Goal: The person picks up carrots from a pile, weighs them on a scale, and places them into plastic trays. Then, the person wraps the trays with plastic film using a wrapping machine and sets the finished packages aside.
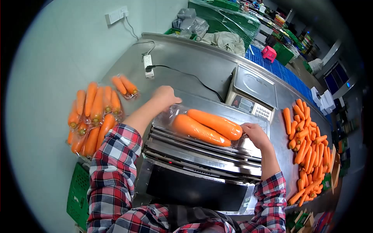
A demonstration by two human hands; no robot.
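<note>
Two large carrots wrapped in clear film (pixel 206 126) lie on top of a steel wrapping machine (pixel 194 171). My left hand (pixel 166 96) grips the film at the left end of the pack. My right hand (pixel 254 133) pinches the film at the right end, beside the carrot tips. Both sleeves are red plaid.
Wrapped carrot packs (pixel 93 116) are piled on the steel table to the left, and a smaller pack (pixel 125 86) lies behind them. Loose carrots (pixel 309 147) are heaped at the right. A scale (pixel 252 93) sits behind the machine, with a power strip (pixel 148 64) and a cable. A green crate (pixel 77 194) stands at lower left.
</note>
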